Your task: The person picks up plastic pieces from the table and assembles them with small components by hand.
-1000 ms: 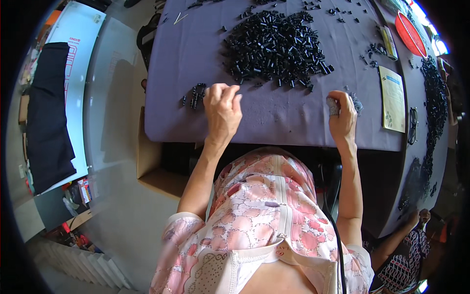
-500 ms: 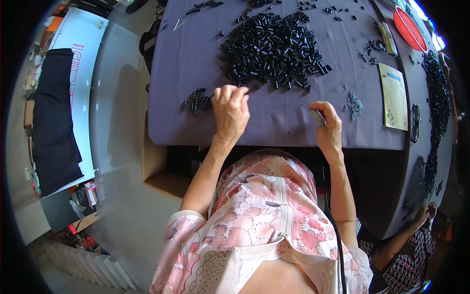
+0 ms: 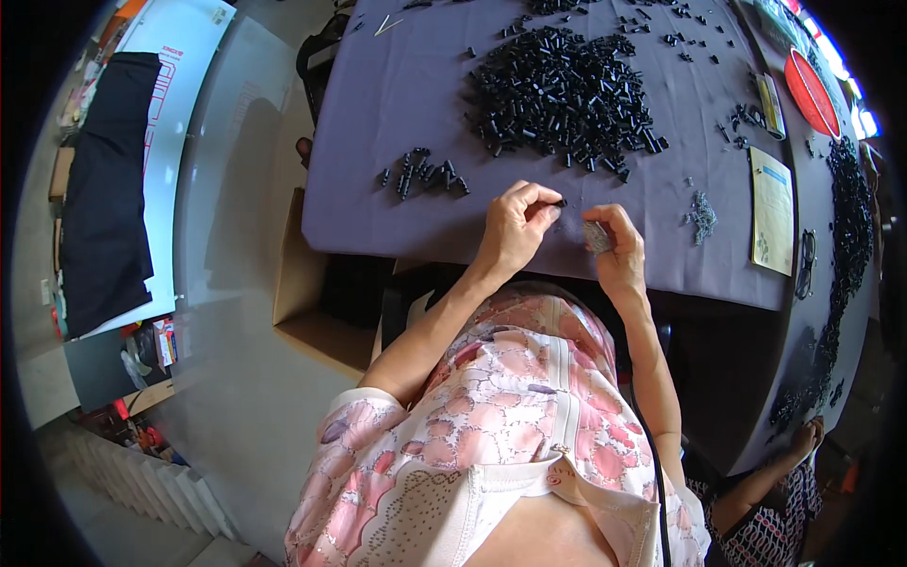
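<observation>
My left hand pinches a small black cylindrical piece between thumb and fingertips, just above the near part of the table. Close to its right, my right hand is closed around a grey, speckled clump, perhaps many tiny metal parts; I cannot make out its exact kind. A large heap of short black cylinders lies beyond both hands. To the left, a small group of similar black pieces rests apart from the heap. A little pile of tiny silvery parts is right of my right hand.
A purple-grey cloth covers the table. At the right are a tan booklet, black-framed glasses, a red basket and a long strip of black pieces. Another person's hand is at the lower right; a cardboard box stands below left.
My left hand has moved right, from beside the small black group to near my right hand, and a black piece shows at its fingertips. The whole view has shifted slightly.
</observation>
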Action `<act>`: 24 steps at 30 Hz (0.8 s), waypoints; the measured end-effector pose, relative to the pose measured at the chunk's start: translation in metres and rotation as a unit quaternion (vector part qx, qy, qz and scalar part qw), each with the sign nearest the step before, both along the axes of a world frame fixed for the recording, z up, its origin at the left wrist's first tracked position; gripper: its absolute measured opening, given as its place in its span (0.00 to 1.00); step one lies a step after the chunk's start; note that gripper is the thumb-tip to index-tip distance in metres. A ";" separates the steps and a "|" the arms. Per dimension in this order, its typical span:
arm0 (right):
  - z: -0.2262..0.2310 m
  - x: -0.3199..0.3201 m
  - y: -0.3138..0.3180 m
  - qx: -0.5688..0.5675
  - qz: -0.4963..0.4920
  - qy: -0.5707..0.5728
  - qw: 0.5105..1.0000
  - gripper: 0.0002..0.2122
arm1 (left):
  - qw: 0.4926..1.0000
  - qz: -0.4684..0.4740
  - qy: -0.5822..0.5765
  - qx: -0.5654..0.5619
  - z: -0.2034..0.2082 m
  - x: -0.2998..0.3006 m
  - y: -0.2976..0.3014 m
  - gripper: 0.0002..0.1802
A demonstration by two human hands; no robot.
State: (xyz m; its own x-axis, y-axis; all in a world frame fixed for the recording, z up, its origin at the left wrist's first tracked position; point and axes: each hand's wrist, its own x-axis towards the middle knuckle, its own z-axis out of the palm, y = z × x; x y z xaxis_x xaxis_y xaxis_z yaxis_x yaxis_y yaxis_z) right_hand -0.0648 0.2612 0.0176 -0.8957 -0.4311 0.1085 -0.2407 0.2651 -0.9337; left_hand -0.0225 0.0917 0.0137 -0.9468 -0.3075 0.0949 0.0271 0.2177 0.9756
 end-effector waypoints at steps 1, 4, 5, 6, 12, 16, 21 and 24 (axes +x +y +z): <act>0.001 0.001 -0.006 -0.012 0.008 -0.022 1.000 0.20 | 1.000 -0.007 0.012 -0.008 0.001 0.002 0.002 0.05; 0.000 0.003 -0.020 -0.063 -0.007 -0.065 0.996 0.19 | 0.998 -0.016 0.005 0.056 0.001 0.004 0.003 0.06; 0.000 0.002 -0.022 -0.089 -0.008 -0.096 0.991 0.19 | 0.995 -0.025 -0.015 0.093 0.002 0.004 0.003 0.06; 0.001 0.001 -0.024 -0.078 -0.010 -0.081 0.994 0.19 | 0.995 -0.031 -0.016 0.096 0.004 0.003 0.002 0.06; 0.008 -0.003 -0.026 -0.085 0.017 -0.098 0.991 0.19 | 0.994 -0.024 -0.007 0.110 0.005 0.001 0.000 0.07; 0.014 -0.002 -0.027 -0.131 0.026 -0.150 0.980 0.17 | 0.991 -0.042 0.014 0.124 0.005 0.001 -0.001 0.08; 0.013 -0.004 -0.026 -0.156 0.027 -0.184 0.970 0.15 | 0.998 -0.040 0.027 0.051 0.004 0.000 -0.003 0.08; 0.011 -0.006 -0.025 -0.153 0.018 -0.182 0.971 0.15 | 0.998 -0.029 0.047 0.014 0.005 -0.001 -0.002 0.10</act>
State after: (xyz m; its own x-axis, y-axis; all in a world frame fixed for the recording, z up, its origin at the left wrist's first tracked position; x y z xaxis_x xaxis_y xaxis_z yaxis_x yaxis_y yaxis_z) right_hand -0.0705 0.2360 0.0290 -0.8835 -0.4607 -0.0847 0.1165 -0.0409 -0.9923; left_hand -0.0236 0.0899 0.0188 -0.9504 -0.2566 0.1760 0.1302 0.1860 0.9739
